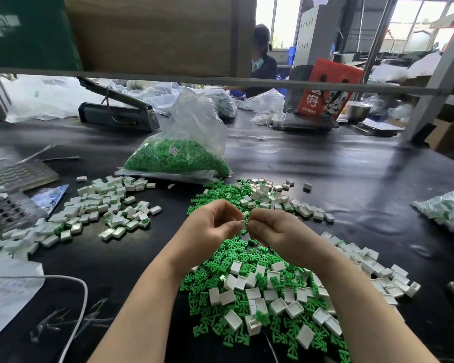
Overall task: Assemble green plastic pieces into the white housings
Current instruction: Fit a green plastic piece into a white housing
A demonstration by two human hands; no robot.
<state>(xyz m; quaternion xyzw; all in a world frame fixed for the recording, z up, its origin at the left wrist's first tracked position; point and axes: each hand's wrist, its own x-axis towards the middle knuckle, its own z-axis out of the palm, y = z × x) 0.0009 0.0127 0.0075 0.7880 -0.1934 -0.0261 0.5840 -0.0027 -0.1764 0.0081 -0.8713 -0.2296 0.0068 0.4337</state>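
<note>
Both hands meet above the middle of the black table, fingertips almost touching: the left hand curls its fingers and thumb around a small white housing, and the right hand is clenched with thumb and forefinger pinched at that same housing; what the right hand pinches is too small to tell. Directly beneath and toward the near edge lies a loose pile of green pieces mixed with empty white housings, spreading right under the right forearm. To the left, well apart, sits a heap of finished housings, with bare black surface between the two piles. Behind the hands a clear plastic bag stands open-topped and holds a mound of green pieces. At the far right edge another bag holds white and green parts. A white cable loops near the left front edge. A low shelf rail crosses overhead beyond the bag.
</note>
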